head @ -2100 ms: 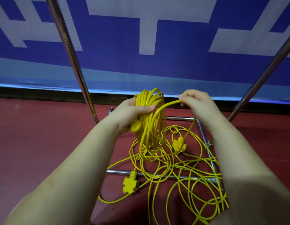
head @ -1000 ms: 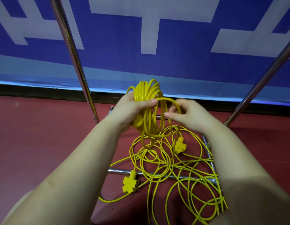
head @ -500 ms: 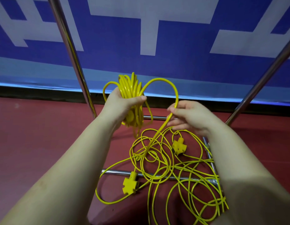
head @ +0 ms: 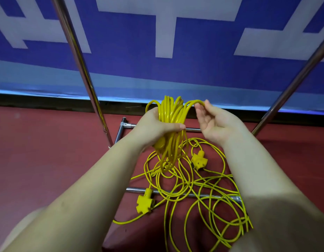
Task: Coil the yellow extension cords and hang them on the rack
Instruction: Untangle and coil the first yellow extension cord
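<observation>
head view: left hand (head: pixel 154 127) clamps the coil (head: pixel 171 113) together at centre frame; right hand (head: pixel 211 122) pinches the next loop (head: pixel 193 102) to lay on.

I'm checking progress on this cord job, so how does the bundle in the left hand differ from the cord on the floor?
The coil is gathered into tight loops gripped by the left hand; the loose cord sprawls in tangled loops. The coil is held up; the loose cord lies on the red floor across the rack's base bars. Both are yellow.
</observation>
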A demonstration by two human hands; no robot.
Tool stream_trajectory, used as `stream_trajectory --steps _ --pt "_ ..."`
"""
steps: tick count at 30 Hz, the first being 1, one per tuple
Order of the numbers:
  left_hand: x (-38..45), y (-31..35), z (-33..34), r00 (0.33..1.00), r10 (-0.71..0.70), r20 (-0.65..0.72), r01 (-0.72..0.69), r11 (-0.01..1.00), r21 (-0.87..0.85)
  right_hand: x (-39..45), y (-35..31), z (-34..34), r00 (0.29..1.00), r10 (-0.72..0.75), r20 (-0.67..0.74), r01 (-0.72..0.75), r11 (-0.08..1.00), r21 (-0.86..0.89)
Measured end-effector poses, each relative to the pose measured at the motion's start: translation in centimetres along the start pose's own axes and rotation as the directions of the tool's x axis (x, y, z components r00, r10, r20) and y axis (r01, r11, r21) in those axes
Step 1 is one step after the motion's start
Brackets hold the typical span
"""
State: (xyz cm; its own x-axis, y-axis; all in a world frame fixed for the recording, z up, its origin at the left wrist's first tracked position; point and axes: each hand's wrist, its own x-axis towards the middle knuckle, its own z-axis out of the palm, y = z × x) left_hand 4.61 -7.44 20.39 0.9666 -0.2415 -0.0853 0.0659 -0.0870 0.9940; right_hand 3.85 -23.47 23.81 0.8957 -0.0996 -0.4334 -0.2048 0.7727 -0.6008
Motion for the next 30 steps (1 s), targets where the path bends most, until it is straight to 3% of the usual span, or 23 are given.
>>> stream_trajectory --steps 3,5,6,7,8,9,10,14,17,20,21,23,25,28,30 --pt "0.1 0.3 0.2 0.996 0.014 -0.090 -0.020 0.997 -0.069 -0.2 -0.2 0.2 0.994 -0.063 0.092 0.071 0.994 -0.083" --pt "0.5 0.3 0.2 0.986 -0.007 -0.165 -0.014 0.992 -0.128 -0.1 0.4 0.0 0.981 -0.104 0.161 0.161 0.902 -0.400" --pt "0.8 0.1 0.1 0.978 -0.036 -0.206 0.003 0.987 -0.158 0.1 1.1 -0.4 0.971 -0.128 0.200 0.227 0.749 -0.622" --pt "1.0 -0.1 0.1 0.968 -0.071 -0.242 0.025 0.982 -0.188 0.3 1.9 -0.8 0.956 -0.143 0.257 0.293 0.519 -0.803" --pt "1.3 -0.4 0.0 0.956 -0.109 -0.271 0.049 0.975 -0.217 0.5 2.9 -1.3 0.939 -0.127 0.318 0.343 0.301 -0.890" --pt "1.5 -0.6 0.0 0.946 -0.146 -0.289 0.076 0.967 -0.243 0.7 3.8 -1.6 0.929 -0.090 0.360 0.370 0.167 -0.914" --pt "1.6 -0.8 -0.1 0.937 -0.179 -0.299 0.100 0.960 -0.262 0.9 4.4 -1.9 0.923 -0.053 0.381 0.384 0.119 -0.915" --pt "1.9 -1.4 -0.4 0.904 -0.275 -0.327 0.169 0.933 -0.316 1.5 5.3 -2.4 0.921 -0.015 0.388 0.383 0.202 -0.901" --pt "2.2 -1.9 -0.6 0.897 -0.294 -0.330 0.187 0.930 -0.317 2.0 6.1 -2.5 0.926 -0.058 0.373 0.375 0.026 -0.927" --pt "2.6 -3.1 -1.0 0.892 -0.264 -0.367 0.198 0.958 -0.208 2.7 5.9 -2.9 0.943 -0.205 0.261 0.296 0.169 -0.940" --pt "2.7 -3.5 -1.1 0.893 -0.243 -0.379 0.192 0.967 -0.169 3.0 5.4 -3.2 0.933 -0.284 0.220 0.272 0.162 -0.949" --pt "2.7 -4.0 -1.3 0.906 -0.196 -0.374 0.184 0.980 -0.068 3.6 4.1 -3.9 0.903 -0.390 0.180 0.165 -0.073 -0.984" --pt "2.7 -4.1 -1.4 0.921 -0.129 -0.368 0.154 0.987 0.039 3.3 3.1 -4.1 0.910 -0.392 0.138 0.023 -0.284 -0.959" --pt "2.9 -3.7 -1.8 0.939 -0.036 -0.342 0.084 0.988 0.127 3.1 2.6 -3.5 0.952 -0.241 0.189 0.073 -0.420 -0.905" --pt "2.8 -3.4 -2.0 0.963 0.000 -0.271 0.051 0.982 0.182 2.8 2.2 -2.7 0.960 -0.106 0.260 0.203 -0.377 -0.904"
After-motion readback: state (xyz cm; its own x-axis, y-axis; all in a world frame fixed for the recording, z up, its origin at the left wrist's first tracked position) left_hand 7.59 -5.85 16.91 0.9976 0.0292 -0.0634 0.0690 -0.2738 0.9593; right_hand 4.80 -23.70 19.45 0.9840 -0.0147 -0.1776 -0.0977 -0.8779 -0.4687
